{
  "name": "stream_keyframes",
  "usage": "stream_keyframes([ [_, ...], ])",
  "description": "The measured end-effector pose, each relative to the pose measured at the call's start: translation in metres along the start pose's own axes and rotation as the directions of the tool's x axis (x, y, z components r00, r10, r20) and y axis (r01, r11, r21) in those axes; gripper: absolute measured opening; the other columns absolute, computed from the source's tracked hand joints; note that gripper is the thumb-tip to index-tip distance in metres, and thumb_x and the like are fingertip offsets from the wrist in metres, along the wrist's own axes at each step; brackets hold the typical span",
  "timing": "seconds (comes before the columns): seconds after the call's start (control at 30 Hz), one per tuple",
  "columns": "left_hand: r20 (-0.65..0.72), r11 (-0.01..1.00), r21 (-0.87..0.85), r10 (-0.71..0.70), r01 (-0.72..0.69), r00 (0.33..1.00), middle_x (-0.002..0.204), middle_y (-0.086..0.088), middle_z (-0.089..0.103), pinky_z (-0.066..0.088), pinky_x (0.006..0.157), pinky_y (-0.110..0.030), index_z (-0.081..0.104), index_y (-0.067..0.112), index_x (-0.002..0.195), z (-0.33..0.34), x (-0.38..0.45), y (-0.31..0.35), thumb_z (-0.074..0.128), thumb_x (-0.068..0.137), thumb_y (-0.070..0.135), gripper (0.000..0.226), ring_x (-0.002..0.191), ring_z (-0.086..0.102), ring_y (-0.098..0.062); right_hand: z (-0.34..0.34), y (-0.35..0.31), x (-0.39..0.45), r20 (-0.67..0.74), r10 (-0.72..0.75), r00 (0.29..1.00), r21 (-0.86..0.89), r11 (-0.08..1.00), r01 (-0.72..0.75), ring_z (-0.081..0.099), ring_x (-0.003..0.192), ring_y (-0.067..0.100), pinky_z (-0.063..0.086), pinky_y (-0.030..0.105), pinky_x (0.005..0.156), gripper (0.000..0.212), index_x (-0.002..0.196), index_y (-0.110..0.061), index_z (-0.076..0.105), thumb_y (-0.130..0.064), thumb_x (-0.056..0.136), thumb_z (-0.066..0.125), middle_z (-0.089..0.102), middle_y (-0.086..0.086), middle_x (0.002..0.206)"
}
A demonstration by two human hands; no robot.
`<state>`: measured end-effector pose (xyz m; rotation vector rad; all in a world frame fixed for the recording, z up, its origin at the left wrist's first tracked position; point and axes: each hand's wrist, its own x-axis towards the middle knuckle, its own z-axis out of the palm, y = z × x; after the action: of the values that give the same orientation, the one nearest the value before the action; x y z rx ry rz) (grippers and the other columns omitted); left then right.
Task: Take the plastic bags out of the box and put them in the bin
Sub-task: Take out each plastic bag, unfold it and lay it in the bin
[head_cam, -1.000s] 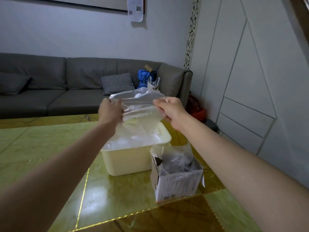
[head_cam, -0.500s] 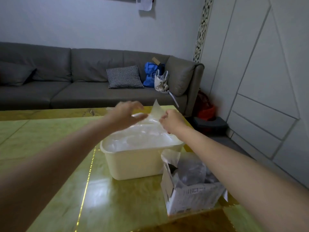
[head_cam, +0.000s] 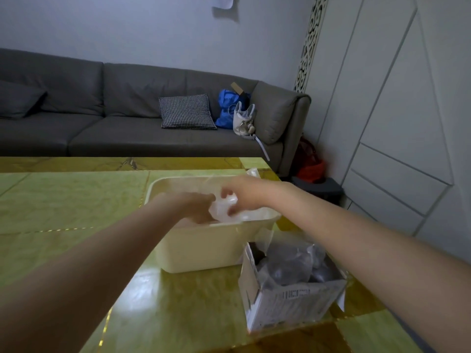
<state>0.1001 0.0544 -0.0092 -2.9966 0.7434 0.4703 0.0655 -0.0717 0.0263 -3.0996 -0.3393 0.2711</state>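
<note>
A cream plastic bin [head_cam: 204,248] stands on the table, holding crumpled clear plastic bags [head_cam: 251,215]. Both my hands are down inside its top. My left hand [head_cam: 197,206] presses against a clear bag [head_cam: 223,210] from the left, its fingertips hidden below the rim. My right hand [head_cam: 242,194] pinches the same bag from the right with curled fingers. Right of the bin and nearer to me stands a small open cardboard box [head_cam: 293,301] with more clear bags [head_cam: 288,266] inside, under my right forearm.
The bin and box sit on a glossy green-gold table [head_cam: 76,212]. Behind it runs a grey sofa [head_cam: 114,123] with a checked cushion [head_cam: 187,112] and a blue bag [head_cam: 226,108]. White wall panels [head_cam: 395,123] stand at the right.
Both hands have brought the clear bag down from chest height into the bin. My view has tilted and shifted, so the bin and box look closer.
</note>
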Motion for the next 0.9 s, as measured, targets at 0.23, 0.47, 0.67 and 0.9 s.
stream_keyframes([
  [0.23,0.081,0.990,0.126,-0.069,0.059,0.994,0.131,-0.007,0.050,0.040,0.101,-0.031,0.042,0.013,0.135,-0.002,0.000,-0.031,0.053,0.092,0.027,0.047,0.118,0.050,-0.024,0.023,0.013,0.019,0.321,0.153,0.935,-0.084,0.988,-0.133,0.044,0.125,0.031,0.044,0.036,0.097,0.062,0.148,-0.015,0.027,-0.008,0.092,0.052,0.033,0.010,0.148],
  [0.47,-0.045,0.990,-0.140,-0.021,0.015,0.999,0.138,-0.003,0.046,0.038,0.099,-0.032,0.040,0.018,0.136,-0.034,-0.035,-0.036,0.069,0.080,0.036,0.066,0.122,0.047,-0.023,-0.010,0.023,-0.010,0.180,0.079,0.981,0.135,0.985,-0.104,0.052,0.117,0.028,0.047,0.034,0.095,0.064,0.143,-0.016,0.035,-0.024,0.088,0.066,0.042,0.007,0.141],
  [0.67,-0.220,0.835,-0.466,0.212,-0.294,0.952,0.118,0.001,0.058,0.047,0.087,-0.027,0.058,0.018,0.119,-0.043,-0.073,0.013,0.060,0.085,0.036,0.038,0.105,0.055,-0.014,-0.042,0.033,-0.079,0.250,0.061,0.966,0.497,0.849,-0.182,0.061,0.099,0.016,0.051,0.025,0.080,0.049,0.111,-0.006,0.067,-0.048,0.090,0.053,0.067,0.001,0.109],
  [0.9,-0.137,0.821,-0.442,0.338,-0.363,0.931,0.092,0.011,0.061,0.038,0.059,-0.004,0.068,0.017,0.105,-0.022,-0.094,0.072,0.068,0.080,0.035,0.031,0.073,0.051,0.003,-0.033,0.035,-0.124,0.328,0.057,0.943,0.143,0.984,-0.110,0.053,0.097,0.010,0.042,0.025,0.085,0.018,0.087,-0.017,0.068,-0.033,0.080,0.072,0.057,-0.016,0.083],
])
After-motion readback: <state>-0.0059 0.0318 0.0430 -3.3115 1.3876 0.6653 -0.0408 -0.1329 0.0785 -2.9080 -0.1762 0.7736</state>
